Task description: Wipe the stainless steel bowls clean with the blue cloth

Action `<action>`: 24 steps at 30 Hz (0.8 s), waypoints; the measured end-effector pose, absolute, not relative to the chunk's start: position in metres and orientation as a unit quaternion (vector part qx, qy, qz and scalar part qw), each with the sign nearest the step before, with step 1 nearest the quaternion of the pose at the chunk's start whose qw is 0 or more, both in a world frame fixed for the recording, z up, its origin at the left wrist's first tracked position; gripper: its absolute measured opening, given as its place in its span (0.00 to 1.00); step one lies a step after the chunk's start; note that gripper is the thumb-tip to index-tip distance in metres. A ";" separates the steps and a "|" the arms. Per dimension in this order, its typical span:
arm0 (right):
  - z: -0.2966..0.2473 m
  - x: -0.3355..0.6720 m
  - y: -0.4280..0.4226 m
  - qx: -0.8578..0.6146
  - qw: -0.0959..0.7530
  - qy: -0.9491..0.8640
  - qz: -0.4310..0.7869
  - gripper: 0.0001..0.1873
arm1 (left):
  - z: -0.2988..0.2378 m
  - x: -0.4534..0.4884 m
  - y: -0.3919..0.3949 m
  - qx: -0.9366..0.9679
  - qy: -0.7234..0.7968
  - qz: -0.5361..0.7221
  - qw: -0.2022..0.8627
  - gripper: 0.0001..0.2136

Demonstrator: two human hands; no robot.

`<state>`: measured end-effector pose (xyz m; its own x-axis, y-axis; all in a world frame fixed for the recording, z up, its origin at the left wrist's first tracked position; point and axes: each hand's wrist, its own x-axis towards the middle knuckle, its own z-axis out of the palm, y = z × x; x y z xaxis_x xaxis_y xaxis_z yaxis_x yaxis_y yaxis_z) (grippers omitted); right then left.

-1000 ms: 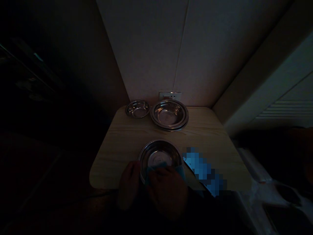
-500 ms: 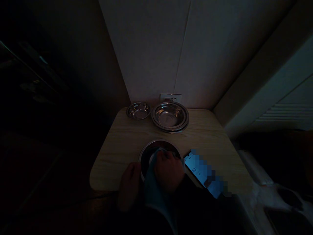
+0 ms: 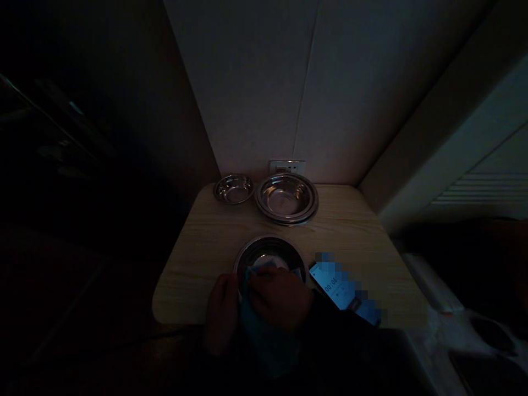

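A round metal bowl (image 3: pixel 270 245) rests on the small wooden table near its front edge. My left hand (image 3: pixel 221 311) grips the bowl's left rim, thumb on top. In my right hand (image 3: pixel 282 297) is a blue-green cloth (image 3: pixel 264 335), pressed against the inside of the bowl at its near left side. The cloth hangs down over the near rim between my hands. Dim light hides the fingertips of both hands in part.
At the back of the table (image 3: pixel 198 242) stand a stack of metal bowls (image 3: pixel 286 201) and a smaller metal bowl (image 3: pixel 234 190). A lit phone (image 3: pixel 336 289) lies right of my right hand. Behind is a wall with a socket (image 3: pixel 287 166).
My right hand has moved the cloth from the middle of the bowl toward its near left side, baring more of the bottom. My left hand stays at the rim.
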<state>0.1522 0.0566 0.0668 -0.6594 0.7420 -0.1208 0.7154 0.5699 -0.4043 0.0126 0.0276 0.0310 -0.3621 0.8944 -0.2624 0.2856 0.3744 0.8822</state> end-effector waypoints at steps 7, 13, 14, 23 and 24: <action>0.074 0.156 0.028 -0.446 0.005 -0.871 0.205 0.12 | 0.027 0.018 0.027 0.392 0.747 0.394 0.365 0.14; 0.057 0.140 0.026 -0.462 0.068 -0.859 0.209 0.19 | 0.026 0.015 0.032 0.399 0.716 0.406 0.403 0.13; 0.055 0.136 0.029 -0.472 0.070 -0.853 0.211 0.20 | 0.025 0.013 0.033 0.395 0.713 0.407 0.412 0.13; 0.054 0.139 0.032 -0.459 0.085 -0.856 0.223 0.21 | 0.019 0.008 0.034 0.372 0.715 0.406 0.431 0.12; 0.054 0.141 0.030 -0.451 0.084 -0.859 0.228 0.21 | 0.019 0.008 0.034 0.372 0.718 0.406 0.426 0.12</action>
